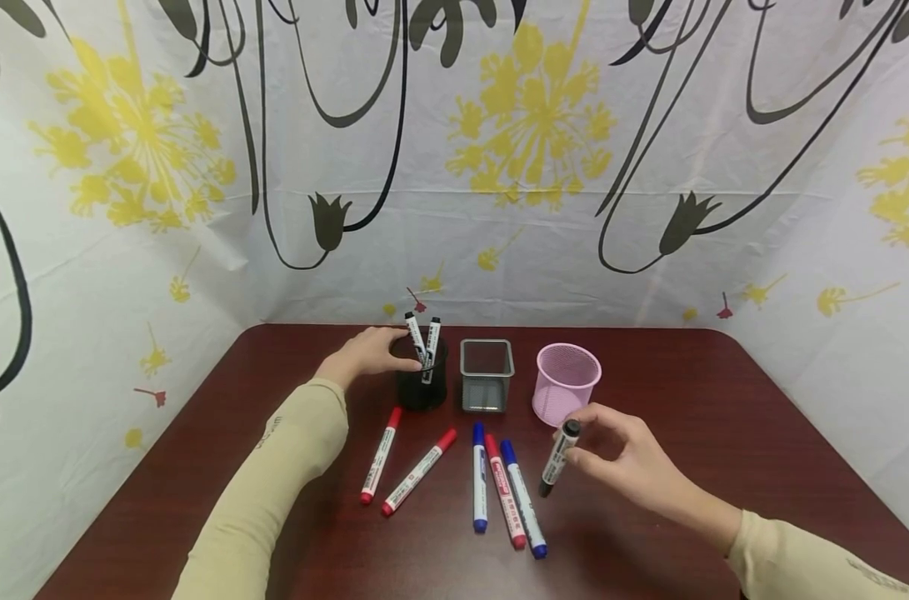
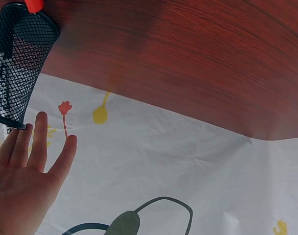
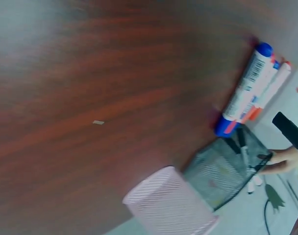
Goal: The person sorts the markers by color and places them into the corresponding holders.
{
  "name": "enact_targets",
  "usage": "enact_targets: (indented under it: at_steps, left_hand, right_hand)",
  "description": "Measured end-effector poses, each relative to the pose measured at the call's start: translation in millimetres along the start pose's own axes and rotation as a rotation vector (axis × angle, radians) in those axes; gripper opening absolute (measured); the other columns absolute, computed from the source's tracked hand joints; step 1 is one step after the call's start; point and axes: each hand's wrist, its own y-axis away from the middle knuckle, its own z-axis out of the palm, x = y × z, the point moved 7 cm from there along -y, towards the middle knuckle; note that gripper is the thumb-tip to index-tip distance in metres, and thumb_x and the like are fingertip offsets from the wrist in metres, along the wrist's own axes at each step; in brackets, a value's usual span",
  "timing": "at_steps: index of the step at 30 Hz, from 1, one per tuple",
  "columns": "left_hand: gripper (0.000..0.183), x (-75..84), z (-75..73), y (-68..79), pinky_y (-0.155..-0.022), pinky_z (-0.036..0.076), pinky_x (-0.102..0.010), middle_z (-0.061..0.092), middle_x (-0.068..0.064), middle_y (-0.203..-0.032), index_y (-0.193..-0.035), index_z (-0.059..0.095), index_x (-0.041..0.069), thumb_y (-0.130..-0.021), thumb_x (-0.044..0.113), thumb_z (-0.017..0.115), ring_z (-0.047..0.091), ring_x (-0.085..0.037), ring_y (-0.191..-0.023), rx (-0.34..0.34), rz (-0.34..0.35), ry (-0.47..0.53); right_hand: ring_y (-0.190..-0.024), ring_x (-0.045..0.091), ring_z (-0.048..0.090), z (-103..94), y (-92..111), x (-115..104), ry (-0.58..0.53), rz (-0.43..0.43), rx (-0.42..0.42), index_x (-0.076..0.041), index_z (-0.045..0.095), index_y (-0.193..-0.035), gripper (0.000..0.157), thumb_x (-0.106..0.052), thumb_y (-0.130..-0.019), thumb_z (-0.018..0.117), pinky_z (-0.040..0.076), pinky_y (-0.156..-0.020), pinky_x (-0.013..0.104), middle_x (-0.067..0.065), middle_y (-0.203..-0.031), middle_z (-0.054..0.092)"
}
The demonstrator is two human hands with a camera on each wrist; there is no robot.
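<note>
My left hand is at the black mesh pen cup, its fingers extended and the fingertips right at the rim. Two white markers with black caps lean inside that cup. In the left wrist view the cup is above the left hand. Between thumb and fingers, my right hand pinches a black marker above the table, tilted with its upper end to the right. This hand is in front of the pink mesh cup. The black end of a marker shows at the right wrist view's edge.
A square grey mesh holder stands between the two round cups. Two red markers lie left of centre. Nearer the middle, a red marker lies between two blue markers. A patterned cloth hangs behind the brown table.
</note>
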Motion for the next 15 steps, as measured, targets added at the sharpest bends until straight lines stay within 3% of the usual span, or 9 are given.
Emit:
enact_targets:
  at_steps: [3, 9, 15]
  left_hand:
    - [0.076, 0.8, -0.2, 0.6, -0.094, 0.03, -0.045, 0.04, -0.011, -0.132, -0.134, 0.038, 0.006, -0.076, 0.05, 0.062, 0.035, -0.028, -0.12, -0.002, 0.002, 0.0]
    - [0.077, 1.7, -0.3, 1.2, -0.094, 0.03, -0.045, 0.04, -0.011, -0.132, -0.133, 0.039, 0.006, -0.076, 0.051, 0.061, 0.035, -0.028, -0.12, 0.002, 0.012, -0.007]
    - [0.077, 1.6, -0.2, 1.1, -0.094, 0.03, -0.046, 0.04, -0.012, -0.132, -0.133, 0.038, 0.005, -0.076, 0.051, 0.061, 0.034, -0.029, -0.12, 0.0, 0.016, -0.006]
  right_hand:
    - [-0.075, 0.015, 0.057, 2.6, -9.9, -2.0, -0.026, 0.034, 0.027, -0.006, 0.059, -0.093, 0.03, 0.011, -0.07, 0.066, 0.047, -0.064, 0.025, 0.002, -0.085, 0.061]
    - [-0.072, 0.012, 0.056, 7.6, -33.4, -10.1, -0.055, -0.019, 0.071, -0.001, 0.06, -0.094, 0.029, 0.014, -0.07, 0.064, 0.048, -0.057, 0.026, 0.004, -0.087, 0.064]
    - [-0.069, 0.011, 0.055, 10.5, -55.4, -12.2, -0.063, 0.052, 0.102, 0.001, 0.059, -0.096, 0.025, 0.008, -0.073, 0.065, 0.048, -0.056, 0.025, 0.003, -0.084, 0.061]
